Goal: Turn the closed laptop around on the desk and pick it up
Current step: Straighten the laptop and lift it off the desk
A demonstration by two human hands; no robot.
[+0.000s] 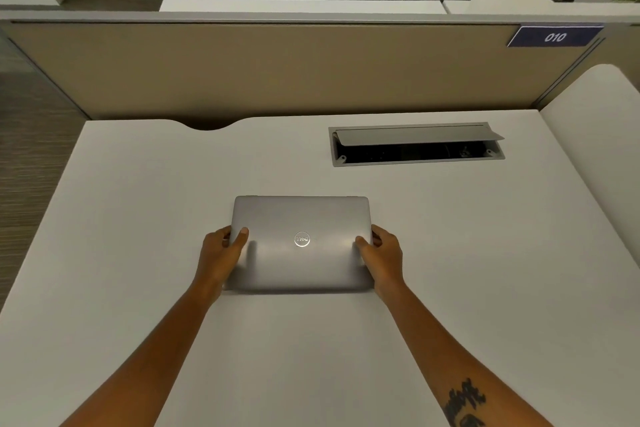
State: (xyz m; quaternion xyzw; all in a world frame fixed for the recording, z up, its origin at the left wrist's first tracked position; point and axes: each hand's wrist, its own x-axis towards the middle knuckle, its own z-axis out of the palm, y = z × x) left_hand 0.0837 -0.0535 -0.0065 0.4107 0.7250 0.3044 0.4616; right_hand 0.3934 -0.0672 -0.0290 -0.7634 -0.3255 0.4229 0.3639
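A closed silver laptop (pixel 301 218) lies flat in the middle of the white desk (pixel 138 218), its round logo upside down to me. My left hand (pixel 221 253) grips its left edge, thumb on the lid and fingers curled around the side. My right hand (pixel 382 253) grips the right edge the same way, thumb resting on top. The laptop's long edges run parallel to the desk front.
A grey cable tray (pixel 417 146) with its flap raised is sunk into the desk at the back right. A tan partition (pixel 263 69) with a blue "010" label (pixel 555 36) closes the far side. A white divider (pixel 595 135) rises on the right.
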